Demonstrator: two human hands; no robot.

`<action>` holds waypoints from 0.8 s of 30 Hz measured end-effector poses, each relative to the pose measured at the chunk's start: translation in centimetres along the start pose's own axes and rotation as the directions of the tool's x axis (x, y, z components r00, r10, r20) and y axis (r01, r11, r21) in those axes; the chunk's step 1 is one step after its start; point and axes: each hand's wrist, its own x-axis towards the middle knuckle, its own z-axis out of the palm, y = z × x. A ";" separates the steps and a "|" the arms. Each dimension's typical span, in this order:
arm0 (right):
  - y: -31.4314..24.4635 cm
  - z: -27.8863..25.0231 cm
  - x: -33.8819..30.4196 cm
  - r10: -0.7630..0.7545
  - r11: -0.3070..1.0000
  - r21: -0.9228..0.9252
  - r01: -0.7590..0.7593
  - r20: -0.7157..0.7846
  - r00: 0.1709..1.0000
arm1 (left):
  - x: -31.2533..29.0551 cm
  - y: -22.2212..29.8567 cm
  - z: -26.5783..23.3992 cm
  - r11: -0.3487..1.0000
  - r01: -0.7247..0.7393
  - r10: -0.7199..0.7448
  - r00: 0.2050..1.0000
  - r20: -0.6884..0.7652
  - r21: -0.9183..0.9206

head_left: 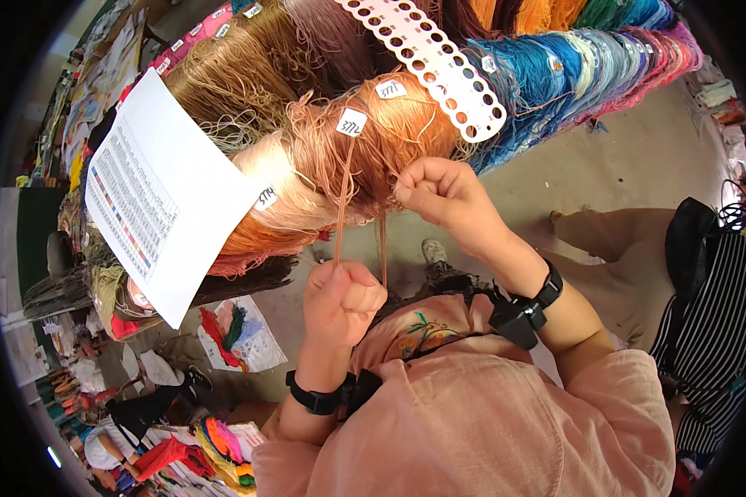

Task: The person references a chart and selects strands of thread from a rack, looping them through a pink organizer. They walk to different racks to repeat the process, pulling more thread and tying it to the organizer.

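A thick row of hanging thread hanks stands before me, with a reddish-brown hank point(323, 157) in the middle bearing a white tag. My left hand point(340, 300) is closed in a fist below it, gripping brown thread point(341, 211) pulled taut down from the hank. At the hank's right lower side, my right hand point(446, 195) is closed in a pinch by the brown strands; fingertips partly hide what is between them. Another strand hangs down between the hands. An orange hank point(419, 112) sits just above my right hand, and a pale peach hank point(273, 170) lies to the left.
A printed white sheet point(162, 195) rests over the hanks at left. A white card with punched holes point(448, 74) lies across the top. Blue hanks point(514, 74) extend right. A person in striped clothing point(713, 315) is at right; colourful thread bundles point(228, 331) lie on paper below left.
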 end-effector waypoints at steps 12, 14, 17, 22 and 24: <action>0.5 -0.3 -1.1 0.008 0.735 -0.493 0.466 0.693 0.721 | -1.2 -0.7 0.5 0.986 -0.160 0.163 0.932 -0.324 0.036; 1.3 -2.4 -0.4 -0.023 0.619 -0.581 0.528 0.659 0.752 | -5.2 0.3 -2.1 0.985 -0.143 0.087 0.895 -0.437 -0.097; 1.2 -3.6 0.6 0.101 0.841 -0.518 0.156 0.434 0.895 | -15.2 -1.2 -7.6 0.994 -0.095 0.046 0.771 -0.635 -0.044; 2.6 -4.8 1.7 0.265 0.806 -0.585 0.088 0.491 0.830 | -39.2 -8.3 -12.5 0.995 -0.073 -0.097 -0.450 -0.888 -0.072; 3.2 -5.0 1.8 0.291 0.737 -0.662 0.136 0.492 0.820 | -43.0 -9.8 -9.3 0.991 0.134 0.056 -0.580 -0.812 -0.027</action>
